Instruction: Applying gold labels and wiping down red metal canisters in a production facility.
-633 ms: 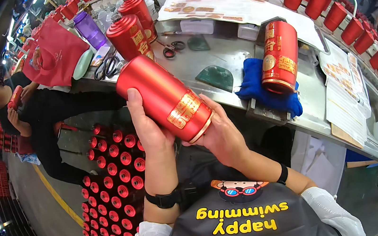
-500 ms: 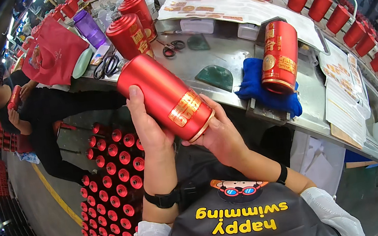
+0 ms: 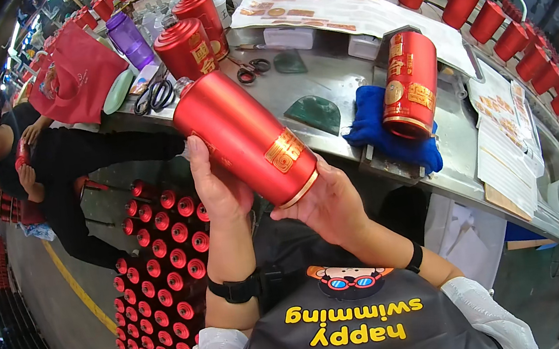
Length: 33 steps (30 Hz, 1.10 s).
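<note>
A red metallic bottle [image 3: 239, 134] with a gold decal near its base lies tilted across my two hands, its neck pointing up and left. My left hand [image 3: 219, 186] is curled along its left side, thumb upright against the body. At the lower right, the base with its gold rim rests in the fingers of my right hand [image 3: 331, 203]; some fingertips are hidden behind it. To the right, another red bottle [image 3: 411, 83] with several gold decals lies on a blue cloth [image 3: 377, 123] at the edge of the metal table [image 3: 264, 109].
Green scraper-like pieces [image 3: 314, 115], scissors [image 3: 253, 70] and decal sheets [image 3: 335, 6] lie on the table. Red bottles stand at its left and along a curved line [image 3: 462, 3] behind. Many more [image 3: 177, 258] stand low at left, near a seated person [image 3: 43, 149] holding a red bottle.
The bottle has turned about its length, so its decal has shifted right and another gold edge shows at left. My right fingers have shifted at the base. Bottles along the back have moved right.
</note>
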Each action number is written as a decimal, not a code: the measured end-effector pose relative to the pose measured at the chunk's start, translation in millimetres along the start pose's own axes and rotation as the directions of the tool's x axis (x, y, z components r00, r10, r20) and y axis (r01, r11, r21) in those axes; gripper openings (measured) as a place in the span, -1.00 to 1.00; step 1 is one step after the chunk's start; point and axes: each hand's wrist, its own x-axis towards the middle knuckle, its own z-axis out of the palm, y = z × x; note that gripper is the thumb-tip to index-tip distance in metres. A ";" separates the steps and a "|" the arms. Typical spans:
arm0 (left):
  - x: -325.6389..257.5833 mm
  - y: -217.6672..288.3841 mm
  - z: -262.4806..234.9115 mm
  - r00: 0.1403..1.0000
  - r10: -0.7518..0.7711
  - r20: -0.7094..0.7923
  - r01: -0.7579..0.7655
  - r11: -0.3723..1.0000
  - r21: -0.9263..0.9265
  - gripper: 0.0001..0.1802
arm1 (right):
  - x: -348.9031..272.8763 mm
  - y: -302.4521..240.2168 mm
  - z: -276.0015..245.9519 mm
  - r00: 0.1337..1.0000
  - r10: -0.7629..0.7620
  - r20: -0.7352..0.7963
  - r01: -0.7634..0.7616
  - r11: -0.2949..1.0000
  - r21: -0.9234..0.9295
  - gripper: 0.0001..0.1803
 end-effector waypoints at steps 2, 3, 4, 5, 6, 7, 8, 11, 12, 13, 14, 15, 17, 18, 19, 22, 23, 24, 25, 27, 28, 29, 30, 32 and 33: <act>-1.3 -0.3 0.7 0.996 -0.015 0.086 0.019 0.999 -0.048 -0.41 | 0.5 0.9 -2.4 1.000 0.008 0.008 -0.008 1.000 0.016 -0.39; -1.6 -0.6 1.2 0.991 -0.021 0.130 0.030 0.997 -0.071 -0.41 | 0.5 1.5 -3.8 1.000 0.008 0.017 -0.009 1.000 0.014 -0.39; -1.5 -0.8 0.9 0.991 -0.032 0.133 0.042 0.997 -0.072 -0.41 | 0.3 1.6 -4.5 1.000 0.009 0.027 -0.009 1.000 0.012 -0.39; -1.1 -0.7 0.1 0.990 -0.043 0.136 0.053 0.996 -0.070 -0.41 | 0.2 1.4 -4.7 1.000 0.011 0.027 -0.011 1.000 0.022 -0.39; -1.0 -0.8 -0.4 0.989 -0.053 0.138 0.063 0.996 -0.069 -0.41 | 0.0 1.0 -4.9 1.000 0.013 0.027 -0.014 0.999 0.032 -0.40; -1.1 -1.0 -0.3 0.990 -0.051 0.134 0.060 0.996 -0.063 -0.41 | 0.0 0.7 -5.1 1.000 0.015 0.028 -0.016 0.999 0.042 -0.40; -1.3 -1.0 0.1 0.990 -0.051 0.130 0.059 0.997 -0.058 -0.41 | -0.2 0.2 -5.2 0.999 0.021 0.038 -0.023 0.999 0.044 -0.40; -3.0 0.9 5.7 0.994 -0.048 0.096 0.052 0.998 -0.038 -0.43 | 0.0 -0.1 -7.1 0.997 0.047 0.065 -0.050 0.997 0.052 -0.38; -3.6 1.9 8.3 0.996 -0.047 0.082 0.050 0.998 -0.030 -0.44 | 0.3 0.6 -7.9 0.996 0.061 0.069 -0.065 0.996 0.058 -0.38; -3.8 2.8 9.9 0.996 -0.042 0.085 0.045 0.999 -0.025 -0.46 | 0.5 1.0 -8.2 0.995 0.075 0.073 -0.079 0.995 0.063 -0.37; -4.1 3.8 11.2 0.996 -0.037 0.086 0.038 0.999 -0.019 -0.47 | 0.5 1.3 -8.1 0.995 0.078 0.068 -0.081 0.996 0.046 -0.36; -4.4 4.9 12.4 0.996 -0.031 0.088 0.032 0.999 -0.012 -0.48 | 0.5 1.6 -7.7 0.995 0.082 0.062 -0.084 0.996 0.030 -0.35; -4.6 6.0 15.6 0.996 -0.023 0.081 0.024 1.000 -0.015 -0.49 | 0.7 2.0 -6.0 0.996 0.083 0.034 -0.083 0.997 -0.001 -0.34; -4.4 5.6 16.6 0.997 -0.019 0.077 0.020 1.000 -0.017 -0.50 | 1.0 1.7 -4.2 0.997 0.079 0.013 -0.079 0.997 -0.015 -0.34; -4.1 5.1 17.0 0.999 -0.015 0.050 0.015 1.000 0.000 -0.50 | 1.0 1.2 -2.5 0.997 0.076 -0.008 -0.076 0.997 -0.029 -0.34; -3.4 3.7 17.3 1.000 0.004 -0.023 -0.003 0.999 0.051 -0.50 | 0.6 0.3 2.0 0.998 0.019 -0.059 -0.025 0.995 -0.100 -0.36; -2.8 2.1 17.6 0.999 0.012 -0.039 -0.009 0.998 0.064 -0.49 | -0.1 0.2 2.7 0.998 0.009 -0.061 -0.015 0.994 -0.110 -0.37; -2.3 1.0 17.4 0.998 0.019 -0.055 -0.015 0.997 0.076 -0.49 | -1.1 0.3 3.2 0.998 -0.002 -0.063 -0.005 0.993 -0.121 -0.38; -1.7 0.5 15.9 0.999 0.005 -0.046 -0.002 0.998 0.070 -0.48 | -1.8 0.3 3.2 0.998 -0.013 -0.065 0.004 0.991 -0.132 -0.39; -0.9 1.0 13.2 0.999 -0.022 -0.028 0.024 0.998 0.062 -0.47 | -1.0 -0.3 -0.8 0.998 0.016 -0.058 -0.023 0.993 -0.112 -0.40; -1.6 1.2 13.4 0.999 -0.020 -0.039 0.023 0.997 0.072 -0.46 | -0.6 -0.1 -2.7 0.998 0.030 -0.055 -0.036 0.994 -0.102 -0.40; -2.6 1.0 13.8 0.999 -0.020 -0.048 0.024 0.996 0.081 -0.45 | -0.6 0.2 -3.6 0.998 0.028 -0.061 -0.033 0.994 -0.100 -0.40; -3.5 0.7 13.9 0.998 -0.019 -0.056 0.024 0.996 0.090 -0.44 | -0.6 0.5 -4.3 0.997 0.024 -0.067 -0.031 0.995 -0.097 -0.39; -4.3 1.1 13.0 0.999 -0.015 -0.032 0.018 0.996 0.092 -0.44 | -0.8 0.7 -6.4 0.998 0.031 -0.052 -0.035 0.997 -0.068 -0.41; -4.5 1.4 12.4 1.000 -0.012 -0.020 0.014 0.996 0.093 -0.43 | -0.9 0.3 -7.9 0.999 0.041 -0.032 -0.042 0.998 -0.042 -0.43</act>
